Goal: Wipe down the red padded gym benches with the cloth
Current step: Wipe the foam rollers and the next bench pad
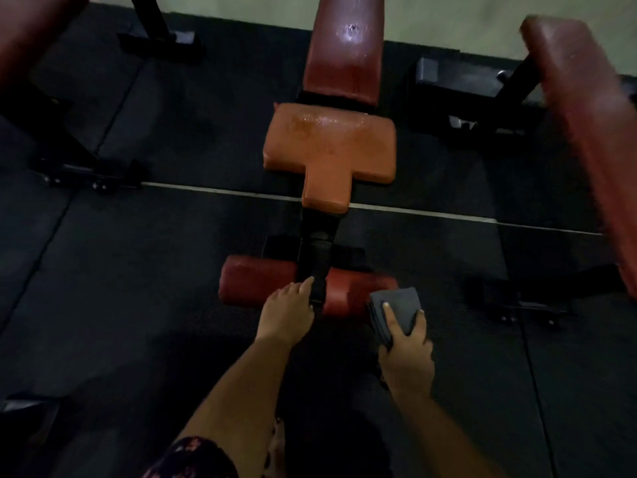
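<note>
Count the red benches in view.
3. The middle bench runs from the foot roller up to the backrest at top centre. A second bench crosses the right edge. A third bench shows only at the top-left corner. More may lie outside the frame.

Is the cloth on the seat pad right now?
No, the right hand holds the cloth against the foot roller, below the seat pad.

**Both arms reach forward and down**

The left hand (287,310) lies palm down with fingers straight, the fingertips (307,281) resting on the roller pad (256,282) beside its black centre post. The right hand (406,357) grips a folded grey cloth (396,305), thumb along one edge, against the pad's right end. Both forearms are bare.
</note>
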A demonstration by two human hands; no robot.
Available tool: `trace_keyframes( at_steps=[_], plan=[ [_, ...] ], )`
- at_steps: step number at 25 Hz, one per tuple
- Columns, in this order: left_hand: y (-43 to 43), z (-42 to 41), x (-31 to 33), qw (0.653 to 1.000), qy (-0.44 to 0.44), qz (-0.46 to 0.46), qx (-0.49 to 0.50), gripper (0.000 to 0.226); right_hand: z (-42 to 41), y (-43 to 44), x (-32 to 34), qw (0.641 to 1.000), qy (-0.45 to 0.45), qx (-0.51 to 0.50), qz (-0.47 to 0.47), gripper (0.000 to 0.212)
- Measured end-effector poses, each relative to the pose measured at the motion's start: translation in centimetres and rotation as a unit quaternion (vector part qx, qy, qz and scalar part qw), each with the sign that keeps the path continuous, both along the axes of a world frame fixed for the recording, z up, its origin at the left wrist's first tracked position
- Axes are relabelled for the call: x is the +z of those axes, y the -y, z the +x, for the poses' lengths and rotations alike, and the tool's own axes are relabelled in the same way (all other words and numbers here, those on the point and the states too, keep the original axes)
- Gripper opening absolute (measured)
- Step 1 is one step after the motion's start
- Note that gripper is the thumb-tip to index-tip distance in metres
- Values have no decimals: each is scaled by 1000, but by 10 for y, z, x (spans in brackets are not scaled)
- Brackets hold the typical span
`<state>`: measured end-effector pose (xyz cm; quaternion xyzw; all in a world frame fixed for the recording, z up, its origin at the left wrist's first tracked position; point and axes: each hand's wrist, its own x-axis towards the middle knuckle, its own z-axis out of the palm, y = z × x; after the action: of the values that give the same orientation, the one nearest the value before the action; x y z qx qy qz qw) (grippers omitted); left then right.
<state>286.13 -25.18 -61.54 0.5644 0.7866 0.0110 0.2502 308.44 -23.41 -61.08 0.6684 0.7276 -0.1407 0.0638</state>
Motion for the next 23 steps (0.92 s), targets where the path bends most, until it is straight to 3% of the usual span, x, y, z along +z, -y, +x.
trace_keyframes(
  at_steps=[3, 7, 11, 13, 16, 18, 20, 23],
  plan=[
    [-7, -4, -79, 990, -91, -27, -108, 63, 8, -15, -74, 995, 2, 98, 14, 103],
    [-32, -9, -160, 974, -172, 3, -146, 66, -25, -50, -136, 963, 29, 251, 93, 86],
    [-42, -27, -234, 950, -278, 22, -143, 60, -85, -89, -169, 982, 18, 173, 69, 60],
    [-45, -35, -251, 933, -314, 66, -164, 62, -99, -101, -175, 989, 31, 145, 29, 67],
    [-55, -45, -250, 943, -299, 102, -109, 57, -108, -118, -176, 989, 40, 139, 18, 87],
    [-57, -51, -246, 947, -299, 106, -59, 54, -108, -128, -176, 984, 49, 167, 22, 78],
    [-54, -47, -240, 951, -296, 57, -70, 55, -106, -137, -176, 980, 62, 191, -2, 72],
    [-51, -43, -242, 949, -297, 73, -76, 54, -104, -146, -190, 983, 70, 168, -17, 71]
  ],
)
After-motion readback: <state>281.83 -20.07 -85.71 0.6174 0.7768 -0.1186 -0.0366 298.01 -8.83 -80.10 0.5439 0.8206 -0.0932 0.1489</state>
